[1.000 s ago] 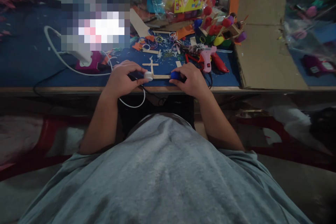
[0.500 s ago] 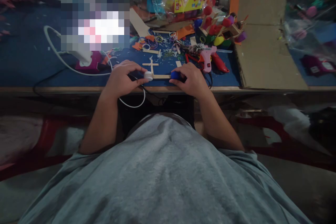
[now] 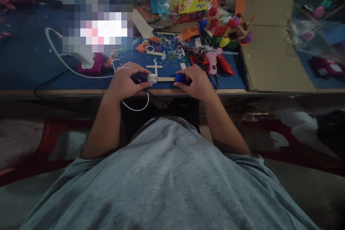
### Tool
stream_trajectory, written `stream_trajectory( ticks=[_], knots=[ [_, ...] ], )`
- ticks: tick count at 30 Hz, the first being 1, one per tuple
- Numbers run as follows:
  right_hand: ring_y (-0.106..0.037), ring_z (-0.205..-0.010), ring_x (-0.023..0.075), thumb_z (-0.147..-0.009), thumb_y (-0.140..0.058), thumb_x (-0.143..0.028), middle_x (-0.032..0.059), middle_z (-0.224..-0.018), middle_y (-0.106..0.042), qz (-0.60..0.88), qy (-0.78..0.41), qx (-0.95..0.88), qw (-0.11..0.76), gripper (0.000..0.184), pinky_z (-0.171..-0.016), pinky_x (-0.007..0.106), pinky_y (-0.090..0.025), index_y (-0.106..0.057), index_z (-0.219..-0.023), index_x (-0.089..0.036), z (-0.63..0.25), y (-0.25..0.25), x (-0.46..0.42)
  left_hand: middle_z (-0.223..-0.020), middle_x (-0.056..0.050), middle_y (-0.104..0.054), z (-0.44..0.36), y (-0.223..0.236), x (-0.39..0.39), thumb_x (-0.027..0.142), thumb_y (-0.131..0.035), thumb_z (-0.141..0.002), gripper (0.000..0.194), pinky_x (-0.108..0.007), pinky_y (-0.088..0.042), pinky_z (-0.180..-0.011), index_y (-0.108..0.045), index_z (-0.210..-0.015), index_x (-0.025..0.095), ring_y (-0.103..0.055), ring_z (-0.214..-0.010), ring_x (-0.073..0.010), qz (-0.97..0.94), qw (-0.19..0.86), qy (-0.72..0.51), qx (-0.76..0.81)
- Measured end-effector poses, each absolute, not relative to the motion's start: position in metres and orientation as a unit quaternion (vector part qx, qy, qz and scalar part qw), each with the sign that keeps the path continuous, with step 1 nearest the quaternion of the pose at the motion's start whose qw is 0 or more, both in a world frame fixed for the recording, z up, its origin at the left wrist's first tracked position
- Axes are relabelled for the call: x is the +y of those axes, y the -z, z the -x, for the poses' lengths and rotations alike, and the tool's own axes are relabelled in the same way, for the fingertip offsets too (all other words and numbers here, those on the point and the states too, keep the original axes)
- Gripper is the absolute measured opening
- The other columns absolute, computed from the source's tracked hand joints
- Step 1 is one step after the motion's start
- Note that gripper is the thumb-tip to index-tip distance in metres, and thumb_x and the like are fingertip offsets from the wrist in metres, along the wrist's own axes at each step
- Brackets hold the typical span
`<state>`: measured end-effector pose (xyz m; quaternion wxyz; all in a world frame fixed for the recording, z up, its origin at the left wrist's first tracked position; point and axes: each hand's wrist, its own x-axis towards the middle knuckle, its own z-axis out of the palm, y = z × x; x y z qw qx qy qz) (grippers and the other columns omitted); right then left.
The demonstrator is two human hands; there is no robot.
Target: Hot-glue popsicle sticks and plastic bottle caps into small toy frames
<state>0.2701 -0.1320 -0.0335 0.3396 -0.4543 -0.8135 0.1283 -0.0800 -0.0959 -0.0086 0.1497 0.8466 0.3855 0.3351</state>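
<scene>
Between my hands, near the table's front edge, is a small frame of wooden craft sticks (image 3: 165,79), with one stick standing up at its left end. My left hand (image 3: 128,81) pinches a white bottle cap (image 3: 152,78) between thumb and index finger, against that left end. At the other end my right hand (image 3: 195,81) grips a blue bottle cap (image 3: 179,77), partly hidden by the fingers. Just behind the frame lies a loose craft stick (image 3: 151,66). A pink glue gun (image 3: 215,59) rests beyond my right hand.
Paper scraps and rubber bands (image 3: 150,48) litter the blue table (image 3: 24,57). Colourful stick models (image 3: 226,30) stand at the back right, beside a cardboard sheet (image 3: 269,50). A purple power socket (image 3: 91,64) and a white cable (image 3: 48,41) are at left.
Almost nothing has moved. Both hands keep their grip on the two caps, and the stick frame stays in the same place.
</scene>
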Motion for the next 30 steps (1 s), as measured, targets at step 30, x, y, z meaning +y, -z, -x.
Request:
stream_trajectory(
  ticks=[30],
  knots=[
    [-0.073, -0.097, 0.0351, -0.11, -0.046, -0.095, 0.0113, -0.094, -0.075, 0.469, -0.153, -0.738, 0.46, 0.086, -0.1, 0.058, -0.062, -0.086, -0.137, -0.024, -0.27, 0.026, -0.142, -0.095, -0.008, -0.074, 0.11, 0.05, -0.065, 0.1, -0.055, -0.104, 0.07, -0.053, -0.063, -0.084, -0.077, -0.106, 0.034, -0.075, -0.093, -0.0302, -0.677, 0.164, -0.539, 0.474]
  ],
)
